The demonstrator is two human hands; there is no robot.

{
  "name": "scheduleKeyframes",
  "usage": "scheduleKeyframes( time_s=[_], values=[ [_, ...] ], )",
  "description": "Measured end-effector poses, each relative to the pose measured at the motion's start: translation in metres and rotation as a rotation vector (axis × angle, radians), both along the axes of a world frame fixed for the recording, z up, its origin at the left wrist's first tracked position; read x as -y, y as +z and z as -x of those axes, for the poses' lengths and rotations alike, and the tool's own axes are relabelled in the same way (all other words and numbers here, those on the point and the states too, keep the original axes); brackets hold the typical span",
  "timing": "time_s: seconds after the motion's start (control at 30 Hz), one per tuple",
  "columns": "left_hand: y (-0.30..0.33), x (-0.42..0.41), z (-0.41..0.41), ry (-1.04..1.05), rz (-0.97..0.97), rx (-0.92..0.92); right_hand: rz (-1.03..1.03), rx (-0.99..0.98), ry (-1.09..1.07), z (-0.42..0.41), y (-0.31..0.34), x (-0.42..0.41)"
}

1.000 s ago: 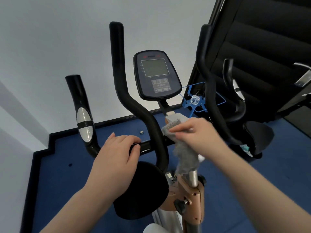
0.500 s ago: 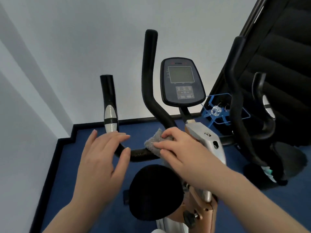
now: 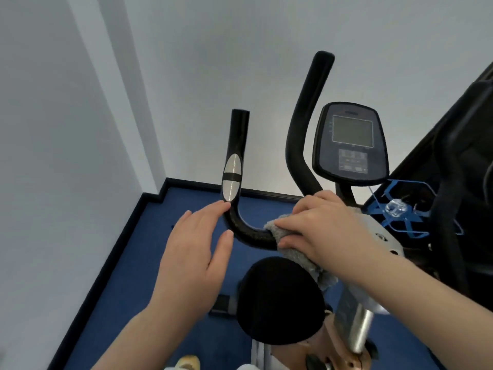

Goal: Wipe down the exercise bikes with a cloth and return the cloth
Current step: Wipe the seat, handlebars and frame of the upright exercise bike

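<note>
The exercise bike's black left handlebar [image 3: 236,166] curves up at centre, with a silver pulse sensor on it. My right hand [image 3: 324,231] presses a grey cloth [image 3: 286,243] around the handlebar's horizontal part. My left hand [image 3: 198,252] is open with fingers apart; its fingertips touch the bend of the handlebar just below the sensor. The console [image 3: 350,145] with its dark screen stands behind my right hand, beside the taller inner handlebar [image 3: 304,129].
A round black knob or cap [image 3: 280,300] sits below my hands on the bike's stem. A second black machine [image 3: 458,182] with a blue bottle holder [image 3: 400,209] stands close at right. White walls close in left and behind; blue carpet [image 3: 149,263] covers the floor.
The view has swung left. My right hand has slid the cloth left along the handlebar toward its bend. My left hand let go of the bar, opened and moved to the bend.
</note>
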State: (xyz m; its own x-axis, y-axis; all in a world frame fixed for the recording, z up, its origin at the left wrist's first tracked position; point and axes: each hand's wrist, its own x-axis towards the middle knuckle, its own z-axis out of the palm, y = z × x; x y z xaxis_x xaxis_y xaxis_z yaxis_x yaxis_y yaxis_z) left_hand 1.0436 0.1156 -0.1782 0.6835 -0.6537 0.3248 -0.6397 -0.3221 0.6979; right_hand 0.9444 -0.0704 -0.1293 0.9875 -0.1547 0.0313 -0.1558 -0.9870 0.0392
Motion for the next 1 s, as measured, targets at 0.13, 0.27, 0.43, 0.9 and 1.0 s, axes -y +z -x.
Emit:
scheduleKeyframes(
  time_s=[0.13,0.27,0.43,0.9,1.0],
  values=[
    [-0.005,0.003,0.006,0.014,-0.012,-0.015,-0.349,0.084,-0.067,-0.023,0.001,-0.019],
    [-0.001,0.002,0.001,0.020,-0.031,0.026,-0.420,-0.204,-0.031,-0.009,0.017,-0.004],
    [0.000,0.007,-0.011,0.015,-0.006,0.017,-0.196,-0.196,-0.010,-0.010,0.012,-0.011],
    [0.007,0.027,-0.089,-0.270,-0.039,0.174,-0.729,-0.151,-0.308,-0.028,-0.005,-0.032],
    [0.007,0.024,-0.106,-0.353,-0.040,0.224,-0.456,-0.257,-0.321,-0.025,0.003,-0.040]
  ],
)
